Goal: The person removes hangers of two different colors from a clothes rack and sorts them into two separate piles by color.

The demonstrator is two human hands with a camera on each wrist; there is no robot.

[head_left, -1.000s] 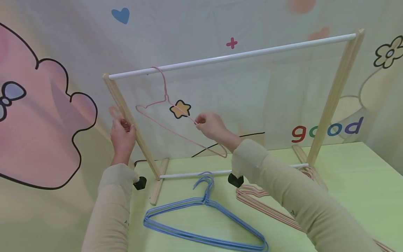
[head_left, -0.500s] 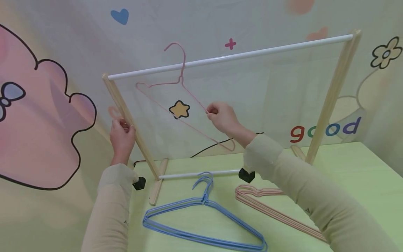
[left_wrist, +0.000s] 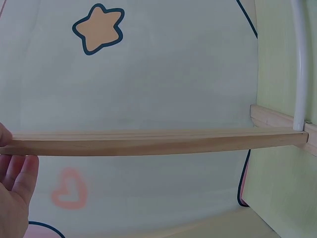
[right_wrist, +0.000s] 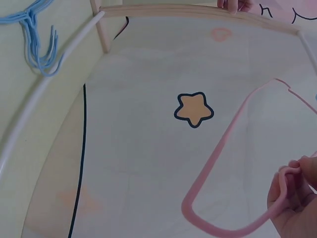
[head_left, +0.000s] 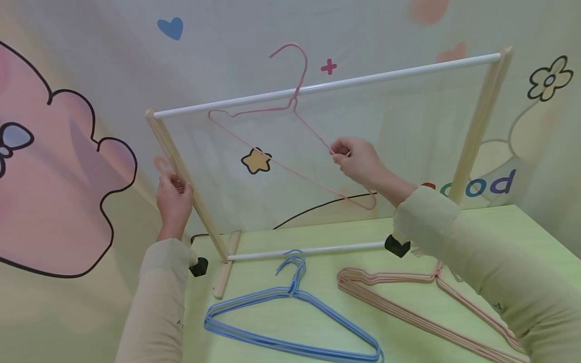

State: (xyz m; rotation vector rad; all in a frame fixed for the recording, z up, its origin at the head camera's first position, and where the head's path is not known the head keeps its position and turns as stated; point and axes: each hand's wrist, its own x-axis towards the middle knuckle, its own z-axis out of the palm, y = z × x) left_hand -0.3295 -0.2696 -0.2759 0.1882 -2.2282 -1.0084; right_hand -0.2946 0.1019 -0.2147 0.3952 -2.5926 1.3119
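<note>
My left hand [head_left: 174, 204] grips the left wooden post [head_left: 205, 220] of a small clothes rack. In the left wrist view the thumb lies on one side of that post and the fingers [left_wrist: 25, 178] on the other. With thumb and fingers, my right hand [head_left: 360, 160] pinches a thin pink clothes hanger [head_left: 314, 132] by its right shoulder. The hanger tilts down to the right, and its hook rises above the white top rail [head_left: 372, 79], overlapping it in the head view. Up close, the right wrist view shows the hanger's rounded end [right_wrist: 218, 148] beside the pinching fingers.
A stack of blue hangers [head_left: 295, 345] lies on the pale green table [head_left: 281, 317] in front of the rack. To its right lie several pink hangers [head_left: 399, 310], partly hidden by the right sleeve. A printed curtain [head_left: 363, 121] hangs behind, and a white lower rail [head_left: 317, 249] joins the rack's feet.
The pink hanger's hook has come up off the top rail, and my right hand has carried the hanger up and to the right. My left hand stays on the post.
</note>
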